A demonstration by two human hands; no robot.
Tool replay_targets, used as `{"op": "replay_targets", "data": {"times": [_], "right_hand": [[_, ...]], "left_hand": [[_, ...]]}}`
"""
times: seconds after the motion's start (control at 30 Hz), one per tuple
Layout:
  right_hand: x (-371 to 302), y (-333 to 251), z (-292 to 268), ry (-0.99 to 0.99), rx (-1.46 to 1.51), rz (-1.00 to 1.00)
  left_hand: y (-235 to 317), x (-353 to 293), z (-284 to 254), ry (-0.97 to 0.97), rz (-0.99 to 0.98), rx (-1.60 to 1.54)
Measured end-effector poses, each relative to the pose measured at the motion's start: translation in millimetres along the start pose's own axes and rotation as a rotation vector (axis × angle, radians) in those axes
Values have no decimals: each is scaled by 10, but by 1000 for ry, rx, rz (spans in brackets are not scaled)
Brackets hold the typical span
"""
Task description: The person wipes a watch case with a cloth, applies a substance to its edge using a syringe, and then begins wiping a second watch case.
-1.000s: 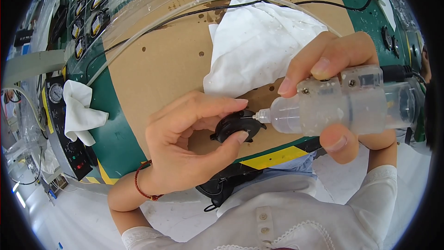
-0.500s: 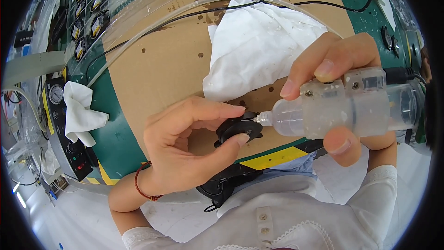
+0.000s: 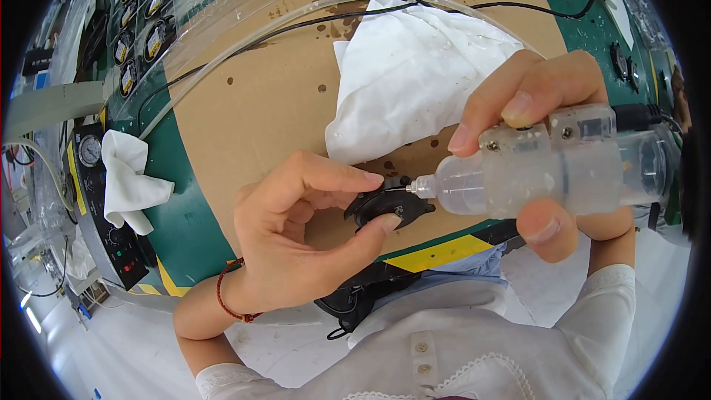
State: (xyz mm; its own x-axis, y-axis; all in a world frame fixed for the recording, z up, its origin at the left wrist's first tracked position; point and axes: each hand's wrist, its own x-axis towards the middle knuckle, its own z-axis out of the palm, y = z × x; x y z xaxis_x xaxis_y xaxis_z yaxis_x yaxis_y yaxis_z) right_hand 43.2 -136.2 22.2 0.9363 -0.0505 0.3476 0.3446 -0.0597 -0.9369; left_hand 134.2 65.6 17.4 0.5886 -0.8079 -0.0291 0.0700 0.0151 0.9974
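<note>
Between thumb and fingertips, my left hand [image 3: 289, 230] grips a small round black part [image 3: 381, 207] by its edges, above the brown sheet. My right hand [image 3: 544, 104] is wrapped round a clear dispensing syringe [image 3: 511, 170] in a translucent holder, with the forefinger on top and the thumb underneath. The syringe lies nearly level, its metal needle pointing left. The needle's tip is at the black part's upper edge, near my left fingertips; whether it touches cannot be made out. A crumpled white cloth [image 3: 415, 74] lies just beyond both hands.
A dispenser control box [image 3: 104, 200] with a gauge stands at the left, a white cloth [image 3: 133, 178] against it. Several round parts sit in a black tray [image 3: 141, 18] at far left. A clear hose [image 3: 296, 11] and black cable [image 3: 259, 35] cross the stained brown sheet [image 3: 259, 118].
The black part has turned slightly in my left fingers, and a small tab now shows at its right side. My left fingertips have shifted a little left. The syringe has barely moved.
</note>
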Motion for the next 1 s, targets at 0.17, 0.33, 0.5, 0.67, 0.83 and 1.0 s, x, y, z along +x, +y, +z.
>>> {"op": "replay_targets", "data": {"times": [0.17, 0.33, 0.5, 0.67, 0.83, 1.0], "right_hand": [[-13, -10, 31, 27, 42, 21], [5, 1, -3, -8, 12, -20], [37, -19, -36, -58, 30, -7], [51, -39, -45, -42, 6, 9], [26, -18, -8, 22, 38, 17], [51, -30, -45, -75, -24, 10]], "left_hand": [[-7, 4, -12, -19, 20, 13], [-9, 33, 21, -22, 19, -29], [-6, 42, -1, -56, 17, 37], [-23, 25, -6, -44, 15, 19], [-21, 15, 14, -16, -15, -23], [-7, 5, 25, -6, -69, -68]]}}
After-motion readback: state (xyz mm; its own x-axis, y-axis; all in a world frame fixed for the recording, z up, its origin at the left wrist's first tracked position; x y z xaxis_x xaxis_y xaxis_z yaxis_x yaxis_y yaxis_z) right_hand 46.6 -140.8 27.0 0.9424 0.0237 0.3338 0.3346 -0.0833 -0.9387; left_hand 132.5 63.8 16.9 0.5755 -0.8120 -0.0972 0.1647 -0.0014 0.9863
